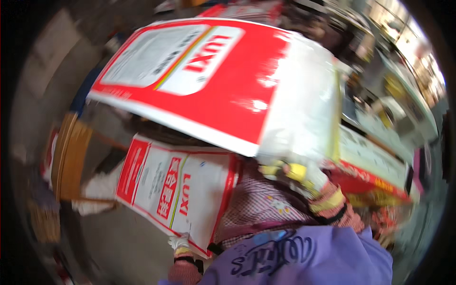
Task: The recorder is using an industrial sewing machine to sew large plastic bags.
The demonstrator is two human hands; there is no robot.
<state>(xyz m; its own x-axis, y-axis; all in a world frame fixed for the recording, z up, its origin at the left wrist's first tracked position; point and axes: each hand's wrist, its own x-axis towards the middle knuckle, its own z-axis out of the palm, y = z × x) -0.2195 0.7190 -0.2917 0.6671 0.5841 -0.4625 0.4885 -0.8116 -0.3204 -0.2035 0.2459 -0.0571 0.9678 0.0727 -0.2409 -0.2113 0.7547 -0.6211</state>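
Observation:
My left hand (179,243), in a white glove with a yellow cuff, is closed on the near edge of a white and red woven sack (194,190). That flat sack hangs tilted in front of my body. Above it lies a larger red and white sack (242,80), spread flat with a shiny whitish end. My right hand (301,178), in a yellow and white glove, is at the near edge of that whitish end. Motion smears its fingers, so their grip is unclear.
A wooden stool or bench (69,156) stands at the left. To the right, a pale machine (408,114) carries a white roll, beside a red and yellow printed box-like panel (370,183). More red and white sacks (251,10) lie beyond the large sack.

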